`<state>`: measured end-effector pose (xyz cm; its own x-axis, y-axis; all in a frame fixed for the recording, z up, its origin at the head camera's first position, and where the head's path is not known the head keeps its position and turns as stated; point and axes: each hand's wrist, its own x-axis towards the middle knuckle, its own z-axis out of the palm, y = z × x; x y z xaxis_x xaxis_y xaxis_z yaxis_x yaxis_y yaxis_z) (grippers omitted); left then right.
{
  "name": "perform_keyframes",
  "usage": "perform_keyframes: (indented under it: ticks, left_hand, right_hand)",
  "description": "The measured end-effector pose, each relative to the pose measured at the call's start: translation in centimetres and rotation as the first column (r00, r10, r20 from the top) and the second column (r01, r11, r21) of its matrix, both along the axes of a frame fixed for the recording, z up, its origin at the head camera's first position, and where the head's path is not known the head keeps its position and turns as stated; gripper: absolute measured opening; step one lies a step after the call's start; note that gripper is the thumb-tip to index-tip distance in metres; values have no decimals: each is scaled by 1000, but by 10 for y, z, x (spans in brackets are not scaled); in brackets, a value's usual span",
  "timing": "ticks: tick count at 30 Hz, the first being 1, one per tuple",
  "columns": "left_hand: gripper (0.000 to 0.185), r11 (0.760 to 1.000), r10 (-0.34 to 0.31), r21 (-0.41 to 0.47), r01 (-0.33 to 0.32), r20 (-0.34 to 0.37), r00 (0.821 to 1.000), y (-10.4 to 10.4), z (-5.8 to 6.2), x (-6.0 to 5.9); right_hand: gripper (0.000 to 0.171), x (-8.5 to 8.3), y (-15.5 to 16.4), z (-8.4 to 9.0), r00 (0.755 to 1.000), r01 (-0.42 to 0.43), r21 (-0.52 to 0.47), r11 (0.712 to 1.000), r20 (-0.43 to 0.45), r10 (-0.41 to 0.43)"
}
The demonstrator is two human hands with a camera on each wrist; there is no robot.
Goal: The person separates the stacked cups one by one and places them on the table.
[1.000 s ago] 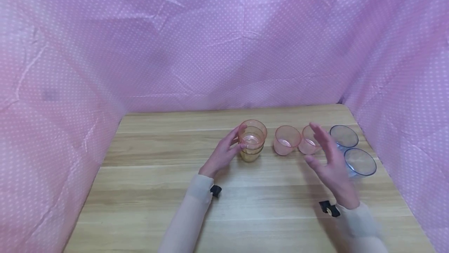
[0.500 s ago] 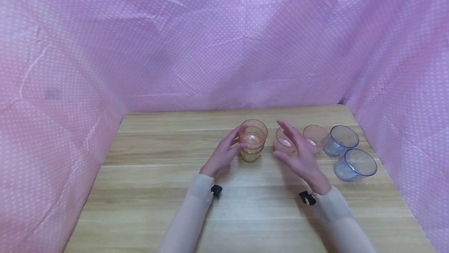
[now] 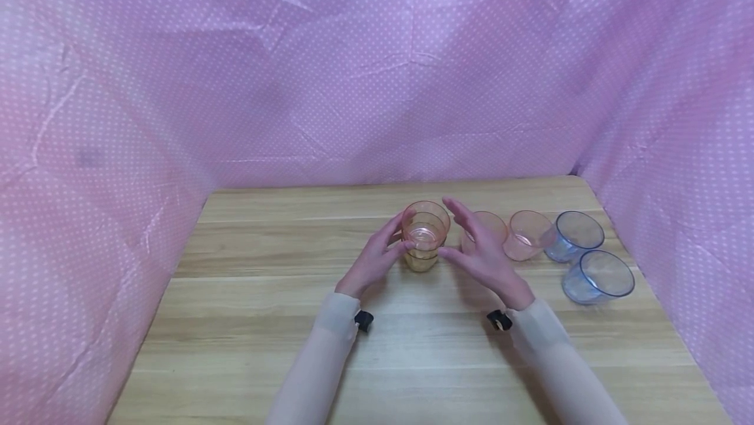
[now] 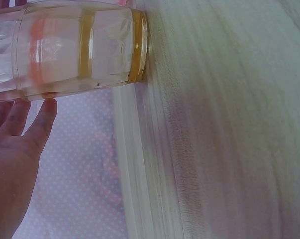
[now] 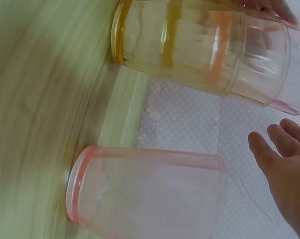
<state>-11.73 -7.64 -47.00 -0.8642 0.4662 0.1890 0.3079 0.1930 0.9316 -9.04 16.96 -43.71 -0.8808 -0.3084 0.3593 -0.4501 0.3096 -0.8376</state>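
Near the table's middle stands an upright stack of clear cups, two yellow cups [image 3: 420,262] nested at the bottom with a pink cup [image 3: 425,219] in them. My left hand [image 3: 372,260] holds the stack's upper part from the left, thumb in front and fingers behind. In the left wrist view, fingertips touch the cup wall. My right hand [image 3: 485,258] is just right of the stack, thumb and fingers spread and holding nothing. In the right wrist view, a gap separates its fingers from the stack. Behind it, a second pink cup [image 5: 145,194] is partly hidden in the head view.
Another pink cup [image 3: 527,235] stands farther right. Two blue cups [image 3: 574,235] are at the table's right side, one nearer the front. A pink dotted cloth [image 3: 377,84] surrounds the wooden table [image 3: 265,327] at the back and sides.
My right hand has moved left from beside the blue cups, past the loose pink cups, to the stack's right side. The left hand and the stack have stayed in place.
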Motion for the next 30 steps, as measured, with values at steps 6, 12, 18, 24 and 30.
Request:
perform_keyframes:
  ticks: [6,12,18,24,30]
  left_hand:
    - [64,1000,4,-13,-4,14,1000,0,2,1]
    - [64,1000,0,-4,0,22,1000,0,2,2]
    - [63,1000,-3,3,3,7,1000,0,1,1]
    - [63,1000,4,-2,-4,20,1000,0,0,1]
    - [63,1000,17,-15,-17,32,999,0,0,2]
  right_hand:
    - [91,-8,-4,0,999,-10,54,998,52,7]
    - [95,-12,-6,-1,993,-13,83,996,122,3]
    - [100,-14,-8,-2,986,-18,60,998,169,7]
    - [96,-16,-8,-4,985,-25,40,999,174,18]
    - [89,-17,-8,-7,988,-43,15,999,151,40]
